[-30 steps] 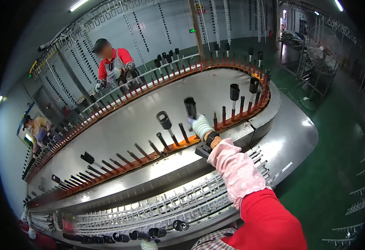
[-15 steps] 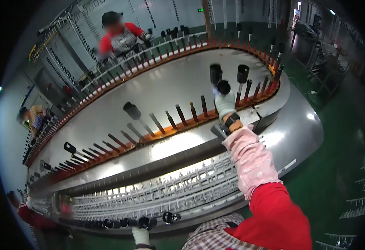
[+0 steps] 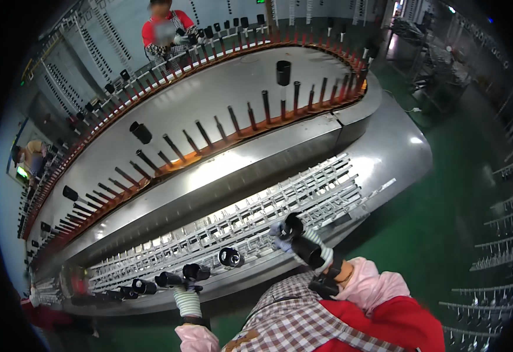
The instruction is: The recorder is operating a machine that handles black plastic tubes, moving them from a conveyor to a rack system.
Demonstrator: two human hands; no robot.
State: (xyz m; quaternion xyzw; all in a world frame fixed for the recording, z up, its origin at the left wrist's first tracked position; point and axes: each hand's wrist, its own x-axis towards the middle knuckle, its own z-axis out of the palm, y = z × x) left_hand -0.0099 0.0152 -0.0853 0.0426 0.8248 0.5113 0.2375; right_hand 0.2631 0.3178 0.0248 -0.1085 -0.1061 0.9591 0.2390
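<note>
Right hand moved from pins to silver racks; fingers clamped on black cups; left hand: fingers' hold unclear

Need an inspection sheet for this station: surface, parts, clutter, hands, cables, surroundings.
Surface: bare metal tabletop, shiny, ringed by a track of upright posts.
Parts: a few posts carry black cylinders; a row of loose cylinders lies along the near edge.
Clutter: pale metal racks lie closely side by side on the near side.
Hands: gloved right hand appears to hold two cylinders; gloved left hand is at the near-edge row, grip unclear.
Cables: a thin pale cable on the green floor, beyond the table's right end.
Surroundings: co-worker in red opposite; another co-worker far left; racks hanging at right.
</note>
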